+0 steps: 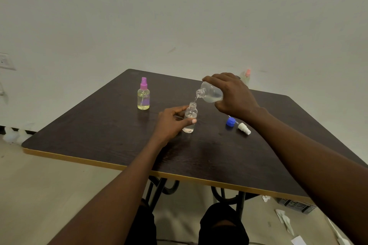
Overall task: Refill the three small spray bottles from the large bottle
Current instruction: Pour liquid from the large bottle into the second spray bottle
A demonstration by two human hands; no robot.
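Right hand: the right hand (232, 93), right of centre in the frame, is wrapped around the large bottle (211, 93), tipping it nearly level so its open neck points down and left; a thin stream runs from it.
Left hand: the left hand (171, 123) pinches the open small bottle (190, 117) between thumb and fingers, presumably to keep so light a thing upright on the table (99, 131) while liquid lands in its narrow mouth.
Fill level: only a little liquid shows at the bottom, so I'd judge this fill barely begun.
Caps: the blue cap (230, 121) and the white spray head (244, 128) lie just beside each other on the table to the right, under the pouring forearm, likely set aside within reach for refitting.
Purple-topped bottle: the purple-topped bottle (143, 94) stands capped at centre left, well apart, yellowish liquid nearly to its shoulder.
Pink-topped bottle: the pink-topped bottle (246, 76) is mostly hidden behind the right hand; its level I cannot tell.
Risk: the stream could miss the small mouth if either hand drifts.
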